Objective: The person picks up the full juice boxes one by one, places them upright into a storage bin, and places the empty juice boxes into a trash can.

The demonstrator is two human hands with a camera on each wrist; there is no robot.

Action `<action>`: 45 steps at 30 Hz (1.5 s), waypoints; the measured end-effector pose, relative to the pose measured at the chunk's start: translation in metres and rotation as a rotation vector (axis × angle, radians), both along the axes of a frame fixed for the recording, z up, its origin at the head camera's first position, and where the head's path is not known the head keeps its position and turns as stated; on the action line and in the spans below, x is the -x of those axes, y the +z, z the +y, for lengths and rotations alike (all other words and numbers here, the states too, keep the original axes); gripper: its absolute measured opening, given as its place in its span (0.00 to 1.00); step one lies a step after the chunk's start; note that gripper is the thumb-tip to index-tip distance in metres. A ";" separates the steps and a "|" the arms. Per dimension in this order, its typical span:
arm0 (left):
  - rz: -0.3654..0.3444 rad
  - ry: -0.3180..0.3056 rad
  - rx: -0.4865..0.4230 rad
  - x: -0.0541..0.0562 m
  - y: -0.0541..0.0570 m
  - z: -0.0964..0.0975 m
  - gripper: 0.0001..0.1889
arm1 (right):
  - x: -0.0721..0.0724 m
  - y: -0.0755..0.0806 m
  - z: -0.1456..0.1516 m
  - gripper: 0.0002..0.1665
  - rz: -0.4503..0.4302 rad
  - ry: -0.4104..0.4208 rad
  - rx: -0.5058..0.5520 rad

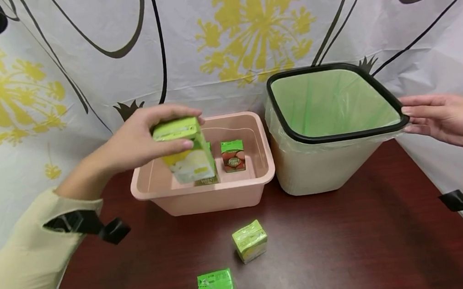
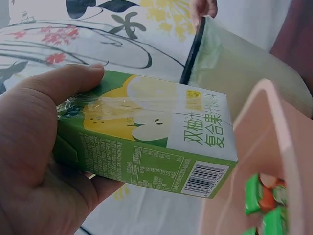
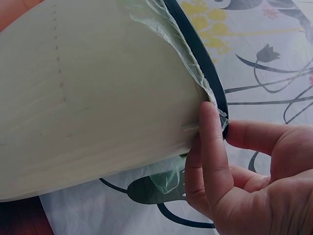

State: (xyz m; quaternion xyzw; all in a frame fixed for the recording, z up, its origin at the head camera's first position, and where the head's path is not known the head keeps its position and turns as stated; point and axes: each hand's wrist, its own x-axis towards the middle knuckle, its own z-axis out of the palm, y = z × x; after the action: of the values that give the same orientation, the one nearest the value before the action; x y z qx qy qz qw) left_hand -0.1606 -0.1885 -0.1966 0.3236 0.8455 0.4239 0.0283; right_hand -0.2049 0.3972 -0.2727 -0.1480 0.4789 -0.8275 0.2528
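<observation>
My left hand (image 1: 141,136) grips a green-and-yellow juice carton (image 2: 156,127), fingers along one side and thumb along the other. The carton is tilted over the pink plastic basin (image 1: 215,200); its fruit picture and barcode show in the left wrist view. Inside the basin lie a red-and-green juice carton (image 1: 233,156) and another green carton (image 1: 210,180), partly hidden behind the held one. At the right, my right hand (image 1: 452,118) pinches the black rim of a white trash can (image 1: 316,169), thumb on the rim and fingers against the outer wall in the right wrist view.
A translucent green bag (image 1: 335,103) lines the trash can, which stands right of the basin. Nearer on the dark red table (image 1: 327,246) are a small green-and-yellow carton (image 1: 250,240) and a green carton with a straw (image 1: 217,286). Patterned cloth (image 1: 192,74) hangs behind.
</observation>
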 end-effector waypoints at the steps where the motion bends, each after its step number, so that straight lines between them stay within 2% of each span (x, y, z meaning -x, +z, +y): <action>1: -0.016 -0.004 -0.007 0.004 0.004 0.006 0.25 | 0.000 0.001 -0.001 0.29 -0.007 -0.004 0.005; 4: -0.062 -0.015 -0.024 0.016 0.017 0.025 0.26 | -0.001 0.002 -0.002 0.29 -0.017 -0.020 0.011; 8: -0.086 -0.044 -0.033 0.032 0.030 0.052 0.27 | 0.000 0.001 -0.003 0.29 -0.009 -0.015 0.021; 14: -0.096 -0.119 -0.092 0.052 0.040 0.097 0.28 | 0.004 -0.003 0.003 0.30 0.012 0.043 0.040; 19: -0.069 -0.173 -0.147 0.065 0.044 0.133 0.29 | 0.003 -0.003 0.004 0.29 0.010 0.023 0.020; 24: -0.091 -0.177 -0.148 0.076 0.043 0.163 0.29 | 0.002 -0.002 0.002 0.29 0.006 0.013 0.022; 33: -0.101 -0.103 -0.238 0.087 0.038 0.208 0.29 | -0.001 0.001 0.000 0.28 -0.026 -0.012 0.059; 36: -0.095 -0.088 -0.204 0.088 0.034 0.219 0.29 | -0.002 0.001 0.000 0.29 -0.032 -0.015 0.089; 42: -0.039 -0.042 -0.068 0.085 0.024 0.235 0.32 | -0.002 0.001 -0.001 0.28 -0.038 -0.036 0.086; 45: -0.064 -0.023 -0.016 0.082 0.021 0.241 0.34 | -0.001 0.001 -0.001 0.28 -0.035 -0.035 0.083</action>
State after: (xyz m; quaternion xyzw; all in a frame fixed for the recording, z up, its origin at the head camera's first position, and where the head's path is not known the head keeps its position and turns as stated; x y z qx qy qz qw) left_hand -0.2423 0.0523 -0.1761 0.3197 0.8370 0.4403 0.0579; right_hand -0.2037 0.3966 -0.2720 -0.1358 0.4421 -0.8534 0.2404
